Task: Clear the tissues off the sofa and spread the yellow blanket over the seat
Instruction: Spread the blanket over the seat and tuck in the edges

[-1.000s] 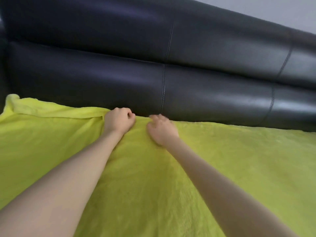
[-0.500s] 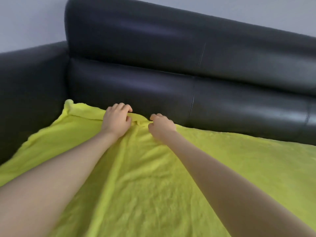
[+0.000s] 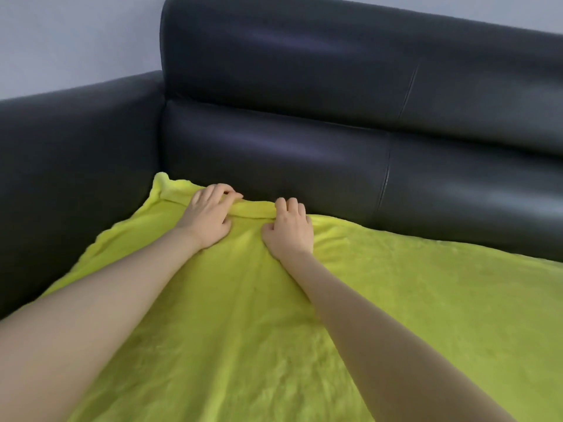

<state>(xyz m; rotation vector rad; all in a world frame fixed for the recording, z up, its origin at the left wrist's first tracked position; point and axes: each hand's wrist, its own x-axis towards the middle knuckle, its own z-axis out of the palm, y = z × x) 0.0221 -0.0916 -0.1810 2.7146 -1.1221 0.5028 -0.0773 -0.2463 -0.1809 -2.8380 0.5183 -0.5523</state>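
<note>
Left hand [image 3: 207, 217] is gripping the yellow blanket [image 3: 396, 300], fingers curled over its rolled edge at 12 o'clock. Right hand [image 3: 289, 229] is gripping likewise, against the black sofa [image 3: 304, 153].

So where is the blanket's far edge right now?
In the head view, the yellow blanket's far edge lies bunched against the sofa backrest, left of centre, held by the left hand and right hand.

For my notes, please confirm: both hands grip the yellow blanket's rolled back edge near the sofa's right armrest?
Not quite: the head view shows the left hand and right hand gripping the yellow blanket near the left armrest; no right armrest shows.
</note>
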